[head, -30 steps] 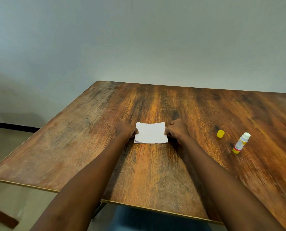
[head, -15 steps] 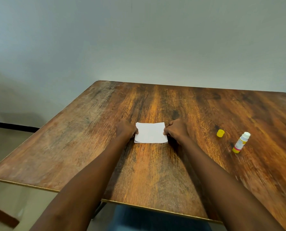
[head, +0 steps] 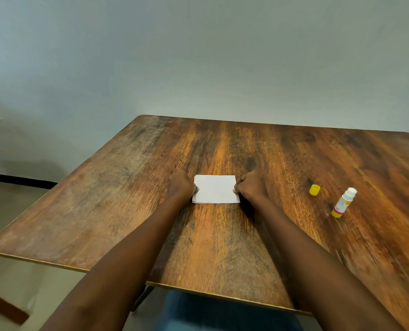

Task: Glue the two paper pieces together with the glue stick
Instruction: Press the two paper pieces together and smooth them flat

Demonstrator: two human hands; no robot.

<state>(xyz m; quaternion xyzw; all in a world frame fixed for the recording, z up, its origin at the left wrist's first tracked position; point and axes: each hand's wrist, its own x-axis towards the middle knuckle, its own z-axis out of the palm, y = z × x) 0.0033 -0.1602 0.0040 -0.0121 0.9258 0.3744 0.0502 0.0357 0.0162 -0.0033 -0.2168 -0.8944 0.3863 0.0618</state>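
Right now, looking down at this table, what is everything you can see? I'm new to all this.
table: one, brown wood, fills the middle of the view
paper: one white rectangle showing, flat at the table's centre; separate pieces cannot be told apart
glue stick: one, white with a yellow base, uncapped, lying on its side at the right
cap: one, yellow, on the table left of the glue stick, apart from it
wall: one, pale grey, behind the table
floor: beige, lower left
trousers: blue, below the near table edge
left hand: one, fingers curled, at the paper's left edge
right hand: one, fingers curled, at the paper's right edge
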